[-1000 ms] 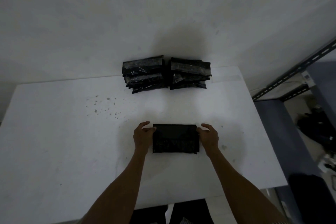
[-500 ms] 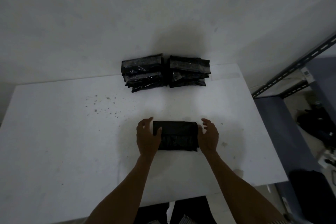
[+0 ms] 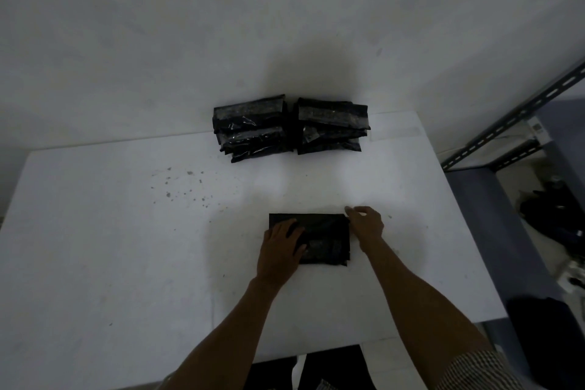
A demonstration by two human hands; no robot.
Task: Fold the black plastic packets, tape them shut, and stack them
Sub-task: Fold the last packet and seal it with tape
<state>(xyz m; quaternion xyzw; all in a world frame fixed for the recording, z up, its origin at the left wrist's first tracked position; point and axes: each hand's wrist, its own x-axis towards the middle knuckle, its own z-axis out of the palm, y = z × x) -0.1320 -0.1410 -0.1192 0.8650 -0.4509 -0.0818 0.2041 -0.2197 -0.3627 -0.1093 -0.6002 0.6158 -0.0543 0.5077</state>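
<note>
A folded black plastic packet [image 3: 326, 241] lies flat on the white table [image 3: 126, 247], near its front middle. My left hand [image 3: 280, 250] rests flat on the packet's left half, fingers spread and pressing it down. My right hand [image 3: 365, 226] is at the packet's far right corner, where its thumb and forefinger pinch the edge. At the back of the table, against the wall, stand two stacks of black packets, a left stack [image 3: 250, 128] and a right stack [image 3: 332, 127].
A pale strip that looks like tape [image 3: 408, 130] lies by the table's far right corner. A grey slotted metal shelf frame [image 3: 512, 130] stands to the right of the table. Dark items [image 3: 550, 215] lie on the floor beyond it. Small dark specks [image 3: 186, 190] mark the tabletop.
My left hand has slid from the packet's left edge onto its top. My right hand has moved from the right edge up to the far right corner.
</note>
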